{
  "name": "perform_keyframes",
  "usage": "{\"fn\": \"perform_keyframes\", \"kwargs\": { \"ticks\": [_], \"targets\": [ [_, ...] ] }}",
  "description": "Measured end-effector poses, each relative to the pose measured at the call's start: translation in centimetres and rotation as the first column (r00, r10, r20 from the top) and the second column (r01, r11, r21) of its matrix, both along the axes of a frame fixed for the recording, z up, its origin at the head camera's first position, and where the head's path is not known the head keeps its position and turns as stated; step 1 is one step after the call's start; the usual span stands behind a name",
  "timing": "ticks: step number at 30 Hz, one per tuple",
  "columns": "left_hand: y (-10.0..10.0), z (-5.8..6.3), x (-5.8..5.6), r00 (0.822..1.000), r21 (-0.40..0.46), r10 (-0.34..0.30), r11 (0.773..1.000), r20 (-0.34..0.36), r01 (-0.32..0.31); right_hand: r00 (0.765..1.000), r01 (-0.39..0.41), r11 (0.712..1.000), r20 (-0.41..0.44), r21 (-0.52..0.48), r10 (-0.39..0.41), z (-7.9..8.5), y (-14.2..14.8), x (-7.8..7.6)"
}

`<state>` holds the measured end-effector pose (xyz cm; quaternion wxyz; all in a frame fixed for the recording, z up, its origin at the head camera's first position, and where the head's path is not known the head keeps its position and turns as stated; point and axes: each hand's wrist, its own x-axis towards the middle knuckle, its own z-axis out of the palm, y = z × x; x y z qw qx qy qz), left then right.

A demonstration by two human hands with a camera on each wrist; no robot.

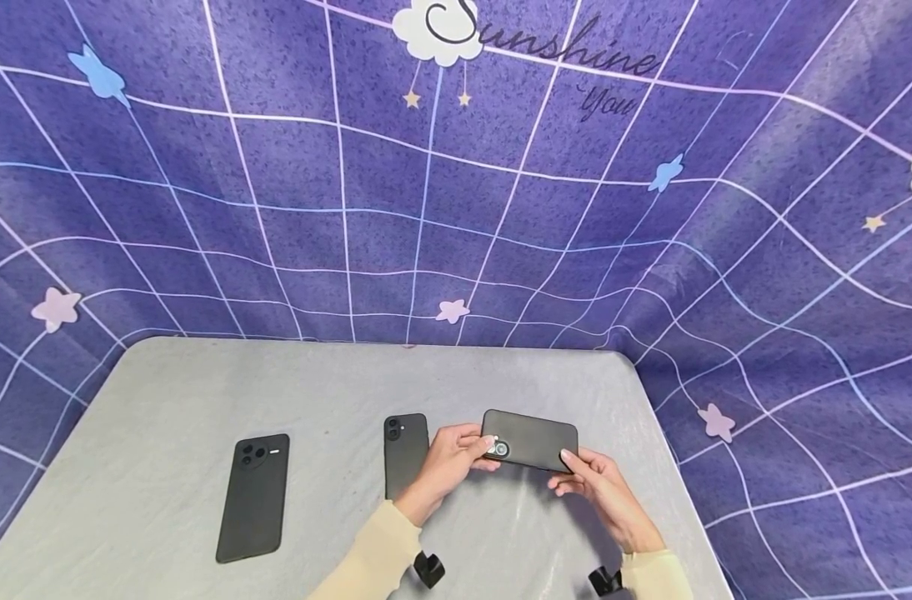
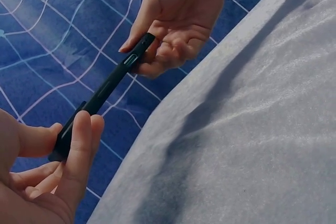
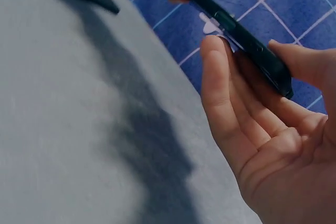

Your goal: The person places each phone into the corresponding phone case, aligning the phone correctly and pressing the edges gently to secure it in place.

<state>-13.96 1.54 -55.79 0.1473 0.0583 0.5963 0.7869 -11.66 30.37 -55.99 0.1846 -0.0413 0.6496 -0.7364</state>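
Both hands hold a dark smartphone sideways above the table, its back with the camera bump turned up toward the head camera. My left hand pinches the camera end, thumb beside the lenses. At the opposite end, my right hand grips a corner between thumb and fingers. Edge-on in the left wrist view, the phone spans the gap between the two hands. In the right wrist view its near end lies between thumb and fingers. A second black phone lies beside the left hand, partly covered by that hand and wrist.
A third black phone lies back up on the left part of the grey cloth-covered table. Behind and to the right hangs a purple grid-patterned curtain with stars and clouds. Black straps show near both wrists.
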Motion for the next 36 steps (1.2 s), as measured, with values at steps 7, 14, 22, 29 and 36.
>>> {"fn": "perform_keyframes", "kwargs": {
  "ticks": [7, 14, 22, 29, 36],
  "targets": [
    [0.13, 0.07, 0.05, 1.0, 0.001, -0.012, 1.0, 0.007, 0.012, 0.998, 0.048, 0.989, 0.035, -0.143, -0.043, 0.0, -0.15, 0.1],
    [0.39, 0.27, 0.07, 0.999, 0.015, -0.023, 1.0, 0.03, 0.022, 0.999, 0.032, 0.969, 0.025, -0.246, -0.027, -0.24, 0.02, 0.24],
    [0.46, 0.36, 0.2, 1.0, 0.035, -0.025, 0.999, 0.016, 0.024, 0.998, 0.03, 0.932, 0.056, -0.361, -0.011, -0.38, 0.32, 0.59],
    [0.55, 0.36, 0.12, 0.999, 0.031, -0.019, 0.999, 0.027, 0.018, 1.0, 0.028, 0.959, 0.014, -0.282, -0.025, -0.4, 0.39, 0.64],
    [0.57, 0.54, 0.12, 0.999, 0.031, -0.024, 0.999, 0.036, 0.023, 0.999, 0.042, 0.964, 0.016, -0.262, -0.039, -0.38, 0.46, 0.59]
  ]
}}
